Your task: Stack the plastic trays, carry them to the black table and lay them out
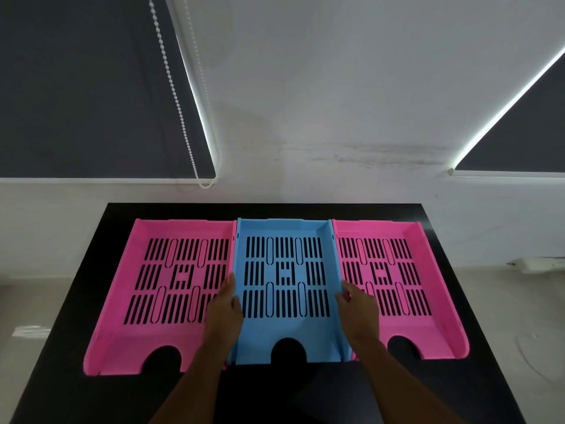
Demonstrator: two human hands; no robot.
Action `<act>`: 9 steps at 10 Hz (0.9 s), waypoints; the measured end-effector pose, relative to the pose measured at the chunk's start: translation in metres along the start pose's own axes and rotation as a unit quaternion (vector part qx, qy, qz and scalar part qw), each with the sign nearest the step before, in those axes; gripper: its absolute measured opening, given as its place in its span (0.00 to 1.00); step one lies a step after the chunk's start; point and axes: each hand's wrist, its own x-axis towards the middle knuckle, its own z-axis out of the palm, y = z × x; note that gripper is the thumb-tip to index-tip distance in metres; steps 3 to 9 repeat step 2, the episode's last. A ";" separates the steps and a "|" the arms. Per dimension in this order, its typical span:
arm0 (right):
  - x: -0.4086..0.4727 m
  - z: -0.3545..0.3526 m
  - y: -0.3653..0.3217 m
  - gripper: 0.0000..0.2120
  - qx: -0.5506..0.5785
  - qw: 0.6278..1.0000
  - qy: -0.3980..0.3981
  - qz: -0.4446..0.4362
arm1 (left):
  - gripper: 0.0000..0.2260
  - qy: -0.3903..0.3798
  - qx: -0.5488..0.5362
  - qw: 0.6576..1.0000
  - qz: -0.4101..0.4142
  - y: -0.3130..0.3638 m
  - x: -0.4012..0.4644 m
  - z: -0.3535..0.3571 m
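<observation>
Three slotted plastic trays lie side by side on the black table (128, 390): a pink tray (122, 335) on the left, a blue tray (305, 335) in the middle, another pink tray (428, 328) on the right. My left hand (223, 316) grips the blue tray's left side wall, thumb inside the tray. On the blue tray's right side wall my right hand (360, 313) holds in the same way. The blue tray rests flat, touching both pink trays.
The table's far edge meets a white wall (305, 117). Dark roller blinds hang at the upper left (85, 87) and upper right (526, 139), with a bead chain (180, 111) on the left one. Pale floor (504, 301) shows to the right of the table.
</observation>
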 end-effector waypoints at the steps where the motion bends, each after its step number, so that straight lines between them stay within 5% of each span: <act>1: 0.000 -0.010 -0.006 0.06 0.007 1.000 -0.018 -0.002 | 0.30 0.006 0.046 0.998 0.030 -0.001 -0.005 0.001; 2: -0.001 -0.036 -0.017 0.10 0.035 0.999 0.010 -0.006 | 0.32 0.025 0.082 0.990 0.114 0.007 -0.028 0.006; 9: -0.001 -0.036 -0.017 0.10 0.035 0.999 0.010 -0.006 | 0.32 0.025 0.082 0.990 0.114 0.007 -0.028 0.006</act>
